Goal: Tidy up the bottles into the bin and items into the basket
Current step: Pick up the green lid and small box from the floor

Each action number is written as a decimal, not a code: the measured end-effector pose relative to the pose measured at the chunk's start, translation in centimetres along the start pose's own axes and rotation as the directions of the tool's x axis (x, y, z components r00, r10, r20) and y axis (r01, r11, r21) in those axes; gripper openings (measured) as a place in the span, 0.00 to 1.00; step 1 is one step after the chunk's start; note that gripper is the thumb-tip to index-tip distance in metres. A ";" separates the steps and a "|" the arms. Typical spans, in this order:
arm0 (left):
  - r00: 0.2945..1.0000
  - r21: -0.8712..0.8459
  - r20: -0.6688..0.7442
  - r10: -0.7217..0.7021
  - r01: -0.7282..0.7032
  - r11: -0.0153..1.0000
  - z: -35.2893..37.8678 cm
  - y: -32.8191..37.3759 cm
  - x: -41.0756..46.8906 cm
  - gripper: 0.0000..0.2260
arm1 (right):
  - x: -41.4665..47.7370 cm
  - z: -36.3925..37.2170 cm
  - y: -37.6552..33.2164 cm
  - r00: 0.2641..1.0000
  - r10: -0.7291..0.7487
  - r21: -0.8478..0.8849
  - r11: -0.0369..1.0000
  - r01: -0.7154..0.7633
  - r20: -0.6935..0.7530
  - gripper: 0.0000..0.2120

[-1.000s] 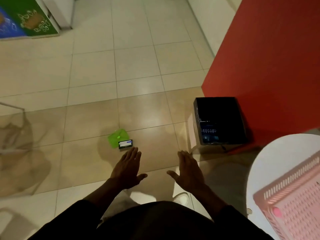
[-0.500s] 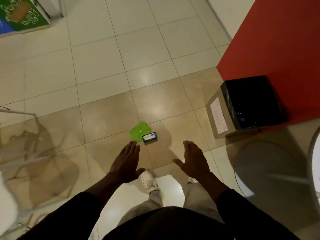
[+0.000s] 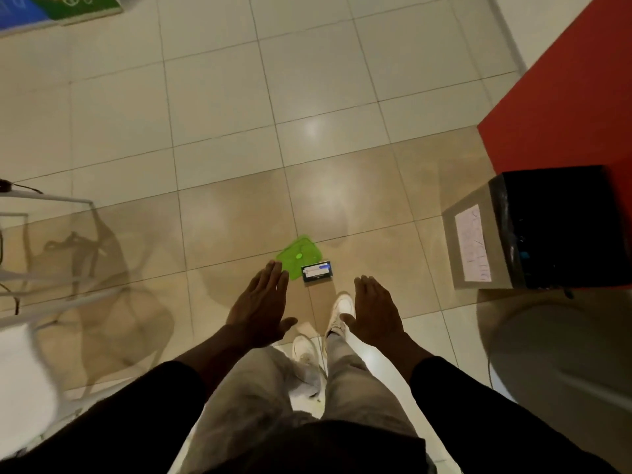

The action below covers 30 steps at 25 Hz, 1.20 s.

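A flat green item [image 3: 300,256] lies on the tiled floor, and a small dark box with a white and blue label [image 3: 317,272] touches its right corner. My left hand [image 3: 261,306] hovers flat and empty just below and left of the green item. My right hand [image 3: 375,310] is spread and empty to the right of the dark box. The bin [image 3: 485,248], a cardboard box lined with a black bag, stands on the floor at the right by the red wall. The basket is out of view.
A red wall [image 3: 564,97] rises behind the bin. White chair legs [image 3: 44,200] and their shadows fill the left. A white round table edge [image 3: 561,364] is at the lower right. My legs and white shoes [image 3: 342,311] are below the hands.
The view swung left and down. The pink basket and table top left the frame, the bin slid to the right edge, and I stepped closer to the green item and dark box.
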<state>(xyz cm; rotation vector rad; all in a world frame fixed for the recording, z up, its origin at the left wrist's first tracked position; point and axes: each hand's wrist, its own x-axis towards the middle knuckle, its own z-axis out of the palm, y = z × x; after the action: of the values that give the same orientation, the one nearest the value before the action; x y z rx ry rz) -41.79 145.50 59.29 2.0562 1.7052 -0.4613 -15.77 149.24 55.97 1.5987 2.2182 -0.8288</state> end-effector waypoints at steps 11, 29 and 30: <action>0.989 0.047 0.133 0.059 -0.065 0.997 2.3 -9.1 11.9 0.40 | 14.5 2.1 0.0 0.947 0.318 0.223 0.928 -0.300 -0.050 0.40; 0.977 0.090 0.198 0.075 -0.094 0.992 38.2 -23.5 39.8 0.28 | 36.9 37.7 2.2 0.992 0.111 -0.110 0.988 -0.105 0.054 0.48; 0.980 0.069 0.198 0.028 -0.042 0.997 40.5 -23.3 41.1 0.29 | 38.4 39.4 2.8 0.994 0.094 -0.138 0.987 -0.086 0.054 0.49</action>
<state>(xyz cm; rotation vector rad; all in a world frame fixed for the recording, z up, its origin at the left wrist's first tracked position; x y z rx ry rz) -56.23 162.46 1.15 2.0124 1.5541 -0.7003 -30.37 155.88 3.27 1.5764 2.0958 -0.6774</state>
